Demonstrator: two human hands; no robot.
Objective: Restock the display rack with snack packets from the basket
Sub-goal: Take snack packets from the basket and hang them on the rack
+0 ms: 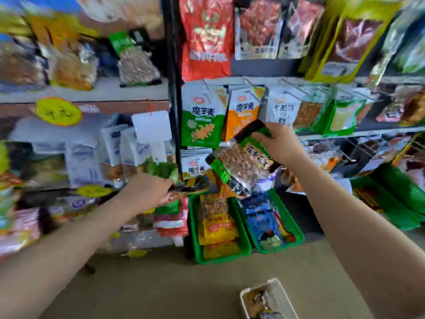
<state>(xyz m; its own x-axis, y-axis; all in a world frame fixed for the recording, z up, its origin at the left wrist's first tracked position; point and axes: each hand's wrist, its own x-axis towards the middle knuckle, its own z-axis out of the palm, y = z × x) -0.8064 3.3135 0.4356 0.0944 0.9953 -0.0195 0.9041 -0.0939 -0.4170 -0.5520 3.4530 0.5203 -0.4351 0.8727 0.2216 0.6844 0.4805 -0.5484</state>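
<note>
My right hand (279,140) grips the top edge of a green-and-black snack packet (241,161) with brown nuts showing through its window. The packet hangs tilted in front of the display rack (173,93). My left hand (150,188) is closed on a dark packet (195,184) at the lower left part of the rack, its fingers hidden behind the goods. A white basket (279,290) with a few packets in it stands on the floor at the bottom, below my right arm.
Hanging packets fill the rack's hooks and shelves on both sides of a black upright post. Two green bins (245,246) of yellow and blue packets sit on the floor under the rack. More green bins (395,203) stand at the right. The view is blurred at the left.
</note>
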